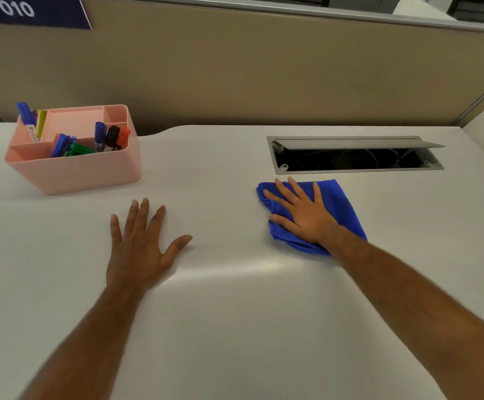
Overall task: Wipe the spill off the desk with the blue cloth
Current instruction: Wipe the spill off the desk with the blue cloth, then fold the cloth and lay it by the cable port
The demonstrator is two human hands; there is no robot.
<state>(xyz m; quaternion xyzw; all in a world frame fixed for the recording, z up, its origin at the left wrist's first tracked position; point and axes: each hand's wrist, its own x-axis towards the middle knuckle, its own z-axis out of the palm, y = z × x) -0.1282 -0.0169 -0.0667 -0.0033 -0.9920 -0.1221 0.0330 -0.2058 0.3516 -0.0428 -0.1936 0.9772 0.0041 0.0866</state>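
The blue cloth (339,204) lies folded on the white desk (235,336), right of centre, just in front of the cable hatch. My right hand (301,212) presses flat on top of it, fingers spread, thumb at the cloth's left fold. My left hand (140,249) rests palm down on the bare desk to the left, fingers apart, holding nothing. I cannot make out a spill on the surface; only a pale sheen of reflected light shows near the middle.
A pink desk organiser (90,173) with several markers stands at the back left. An open cable hatch (350,160) with its grey lid raised is sunk into the desk behind the cloth. A beige partition (264,76) closes off the back.
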